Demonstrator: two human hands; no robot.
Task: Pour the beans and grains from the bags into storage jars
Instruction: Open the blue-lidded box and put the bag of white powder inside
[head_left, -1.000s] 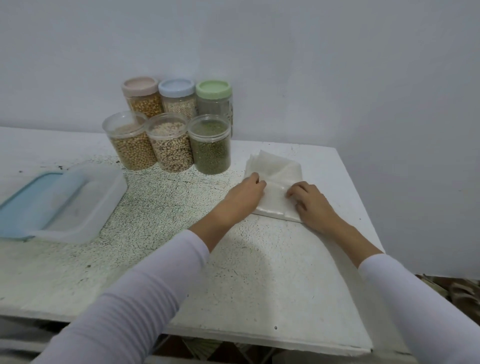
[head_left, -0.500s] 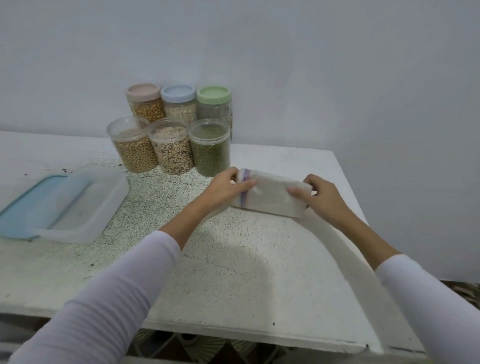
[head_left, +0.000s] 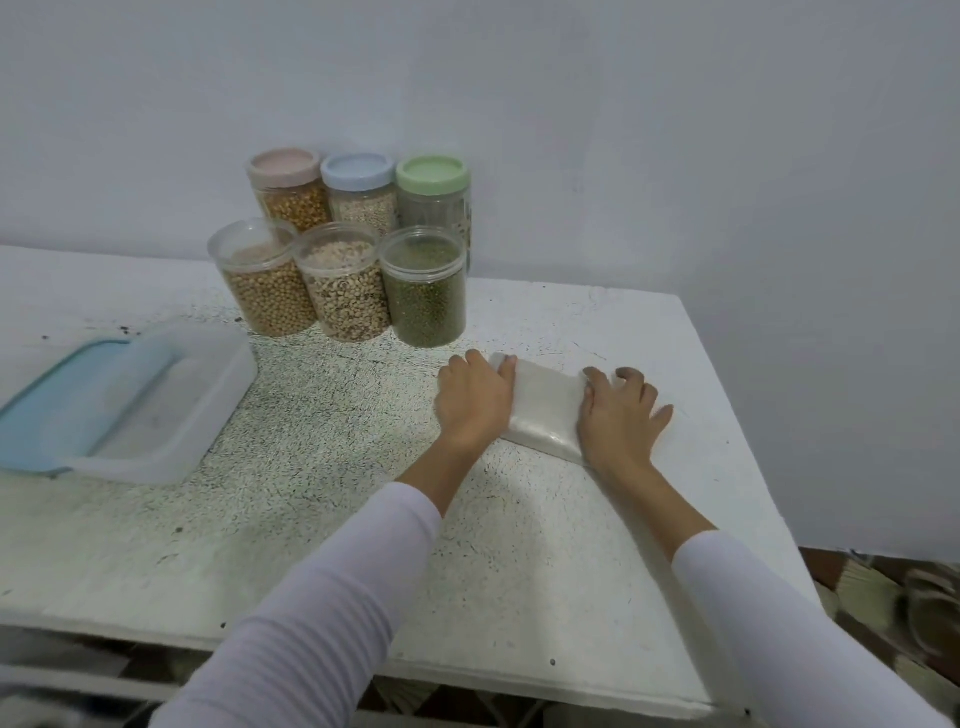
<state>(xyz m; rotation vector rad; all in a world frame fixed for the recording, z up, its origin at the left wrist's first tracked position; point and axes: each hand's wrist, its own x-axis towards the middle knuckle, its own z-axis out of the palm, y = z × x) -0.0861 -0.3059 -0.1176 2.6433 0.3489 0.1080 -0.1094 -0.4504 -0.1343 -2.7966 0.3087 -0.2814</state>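
Folded translucent white plastic bag (head_left: 545, 405): both ends covered, one by the left hand (head_left: 475, 402), the other by the right hand (head_left: 618, 415); contents, if any, impossible to tell. Blue rectangular plastic lid (head_left: 57, 410): cut off at the left edge, partly hidden under the clear rectangular plastic container (head_left: 171, 405). Green-lidded clear round jar (head_left: 434, 200): lower half blocked by the open jar of green beans (head_left: 423, 291); contents unclear. Patterned floor covering (head_left: 883, 613) at lower right: blurred, cropped by the frame.
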